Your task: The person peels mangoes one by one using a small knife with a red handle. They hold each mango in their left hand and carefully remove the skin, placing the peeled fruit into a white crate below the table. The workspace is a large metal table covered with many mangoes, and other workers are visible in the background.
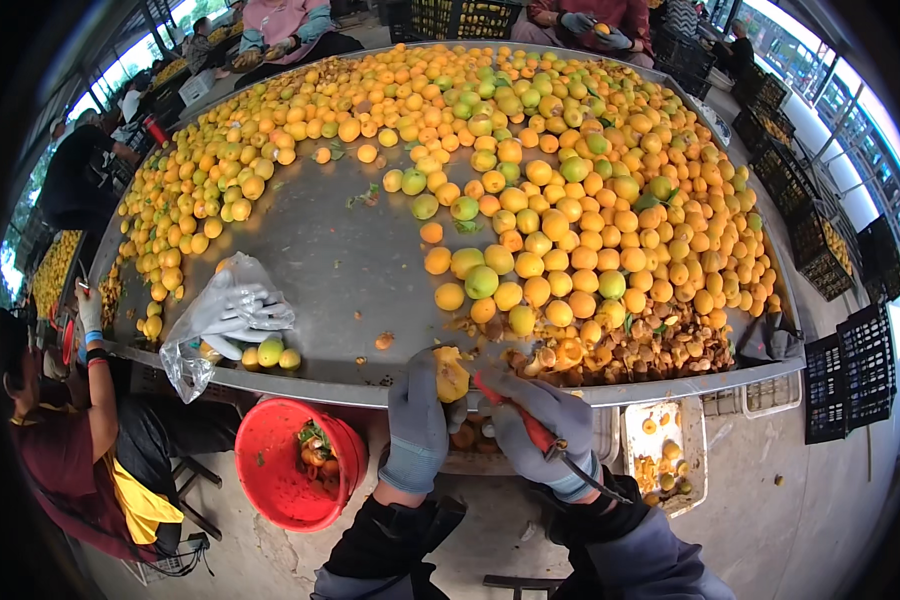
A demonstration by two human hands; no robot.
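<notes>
My left hand (418, 420), in a grey glove, holds a cut, opened yellow-orange fruit (451, 374) just above the near edge of the metal table (307, 247). Close on its right, my right hand (536, 427), gloved too, grips a red-handled tool (526, 421) with a dark cable trailing over the wrist; its working tip is hidden. Beyond the hands lie many yellow, orange and green apricot-like fruits (570, 225). A heap of brownish pits and scraps (652, 345) lies at the table's near right.
A plastic bag of white gloves (232, 311) rests at the near left. Below the rim stand a red bucket (292, 465) with scraps and a white tray (667, 457) with fruit pieces. One person (67, 450) sits at the left; others sit beyond. Black crates (855, 375) line the right.
</notes>
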